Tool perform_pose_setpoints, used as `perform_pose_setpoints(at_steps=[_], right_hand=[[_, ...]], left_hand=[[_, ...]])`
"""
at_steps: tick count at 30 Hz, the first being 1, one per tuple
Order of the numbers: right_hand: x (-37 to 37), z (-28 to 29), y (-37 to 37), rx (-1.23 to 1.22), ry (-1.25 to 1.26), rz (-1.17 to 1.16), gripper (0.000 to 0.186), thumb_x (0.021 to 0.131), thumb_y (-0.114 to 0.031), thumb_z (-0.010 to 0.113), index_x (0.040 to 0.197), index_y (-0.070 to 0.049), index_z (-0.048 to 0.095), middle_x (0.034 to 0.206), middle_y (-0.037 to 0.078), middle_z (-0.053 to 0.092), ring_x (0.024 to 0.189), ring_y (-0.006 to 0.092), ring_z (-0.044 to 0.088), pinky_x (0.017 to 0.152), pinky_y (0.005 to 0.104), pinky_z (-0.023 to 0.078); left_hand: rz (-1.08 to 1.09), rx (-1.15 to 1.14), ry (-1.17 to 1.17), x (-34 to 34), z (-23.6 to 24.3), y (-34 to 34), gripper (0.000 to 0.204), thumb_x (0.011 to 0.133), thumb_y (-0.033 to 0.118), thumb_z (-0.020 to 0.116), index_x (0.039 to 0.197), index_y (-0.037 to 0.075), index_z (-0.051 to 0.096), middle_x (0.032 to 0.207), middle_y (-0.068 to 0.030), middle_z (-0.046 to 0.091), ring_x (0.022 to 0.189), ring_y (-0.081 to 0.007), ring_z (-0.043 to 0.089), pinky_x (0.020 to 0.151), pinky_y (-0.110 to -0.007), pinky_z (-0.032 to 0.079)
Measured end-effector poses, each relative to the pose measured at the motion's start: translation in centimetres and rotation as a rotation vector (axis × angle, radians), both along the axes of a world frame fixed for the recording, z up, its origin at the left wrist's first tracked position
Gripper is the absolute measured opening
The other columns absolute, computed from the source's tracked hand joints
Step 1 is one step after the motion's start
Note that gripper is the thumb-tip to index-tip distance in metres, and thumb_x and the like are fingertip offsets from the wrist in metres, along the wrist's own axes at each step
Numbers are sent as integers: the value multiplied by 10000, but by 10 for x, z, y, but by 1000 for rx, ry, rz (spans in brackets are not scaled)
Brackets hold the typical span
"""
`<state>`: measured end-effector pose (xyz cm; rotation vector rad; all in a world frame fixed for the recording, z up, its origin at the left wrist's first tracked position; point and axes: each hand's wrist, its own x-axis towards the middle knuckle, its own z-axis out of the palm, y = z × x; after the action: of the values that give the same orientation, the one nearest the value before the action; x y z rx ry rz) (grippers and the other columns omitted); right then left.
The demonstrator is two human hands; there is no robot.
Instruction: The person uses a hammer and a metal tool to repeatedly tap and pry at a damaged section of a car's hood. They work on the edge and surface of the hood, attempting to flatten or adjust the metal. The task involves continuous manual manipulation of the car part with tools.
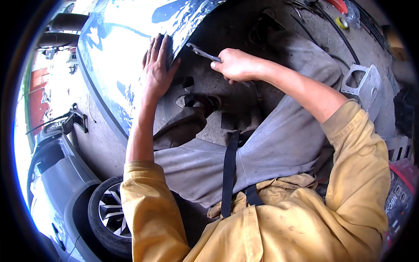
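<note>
The big panel [115, 50] is smooth and very glossy, like a mirror. The pliers [203, 53] look like hard, dull metal. The yellow shirt [288, 225] is soft, wrinkly, matt cloth, and the grey trousers [279, 135] are matt cloth with smudges. The black strap [228, 174] looks like flat, woven cloth. The floor [102, 133] looks like rough, dull concrete. The tyre [97, 214] is matt black rubber around a shiny wheel [110, 210] that looks like metal. The clear bag [353, 16] is crinkly, shiny plastic.

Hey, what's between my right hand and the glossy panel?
A plier-like tool, held in your right hand, its tip at or near the glossy panel in the head view.
</note>
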<state>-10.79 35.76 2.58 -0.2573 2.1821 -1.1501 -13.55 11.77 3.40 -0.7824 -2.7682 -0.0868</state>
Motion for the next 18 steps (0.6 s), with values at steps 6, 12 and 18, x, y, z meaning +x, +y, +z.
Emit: perform_pose_setpoints(at_steps=[6, 12, 18], right_hand=[[9, 24, -3, -125, -208, -55, 413, 963, -267, 433, 772, 82, 543, 643, 126, 575, 503, 186, 573, 502, 317, 502], [6, 34, -2, 3, -135, -11, 394, 959, -226, 421, 791, 104, 555, 594, 127, 533, 440, 191, 510, 428, 338, 462], [-2, 47, -6, 321, 122, 254, 272, 860, -98, 486, 858, 148, 602, 741, 307, 611, 560, 332, 642, 479, 384, 510]], left_hand=[[-70, 81, -77, -6, 11, -1, 691, 749, 212, 715, 1361, 94, 418, 1412, -162, 388, 1285, -336, 394, 1036, -416, 354], [-38, 64, -168, -7, 23, 1, 749, 684, 212, 765, 1350, 113, 436, 1407, -156, 397, 1285, -325, 399, 1036, -409, 374], [-30, 45, -188, -7, 26, 4, 778, 672, 239, 782, 1357, 122, 431, 1411, -148, 394, 1294, -316, 390, 1041, -401, 373]])
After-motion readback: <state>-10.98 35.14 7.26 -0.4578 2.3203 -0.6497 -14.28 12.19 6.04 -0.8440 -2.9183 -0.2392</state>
